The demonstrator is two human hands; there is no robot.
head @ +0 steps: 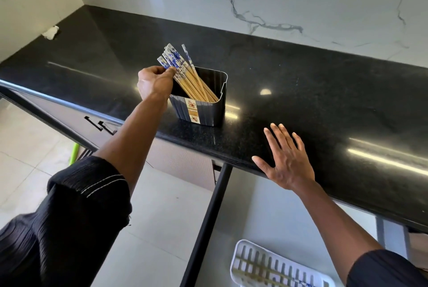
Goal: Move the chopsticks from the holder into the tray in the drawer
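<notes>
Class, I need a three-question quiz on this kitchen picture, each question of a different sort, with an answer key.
1. True or false: the left hand is touching the chopsticks that stand in the holder.
2. Where is the right hand? A) inside the drawer B) open, at the front edge of the counter C) gripping the holder
3. Fill in: the white tray lies in the open ____.

Key: 1 true; 2 B; 3 drawer.
</notes>
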